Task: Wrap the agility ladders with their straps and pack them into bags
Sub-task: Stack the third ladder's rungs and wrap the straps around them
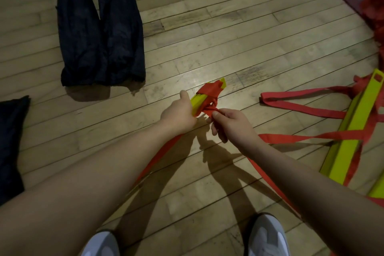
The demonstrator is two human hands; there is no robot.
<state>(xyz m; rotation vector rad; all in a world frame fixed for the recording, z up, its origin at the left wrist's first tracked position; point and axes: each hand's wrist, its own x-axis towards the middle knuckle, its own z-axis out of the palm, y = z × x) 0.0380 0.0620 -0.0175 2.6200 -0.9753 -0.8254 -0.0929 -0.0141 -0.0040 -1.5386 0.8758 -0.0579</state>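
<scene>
Red strap (209, 108) pinched by right hand (230, 123), left hand (180, 113) gripping bundled ladder (204, 97)

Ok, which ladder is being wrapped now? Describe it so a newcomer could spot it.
Start at the wooden floor and find the person's two hands mid-frame. The bundled ladder sits between them: stacked yellow rungs bound in red strap, unlike the loose ladder sprawled flat to the right.

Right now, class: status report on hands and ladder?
Left hand grips bundled ladder. Right hand pinches red strap at knot. Dark bags unpacked.
</scene>
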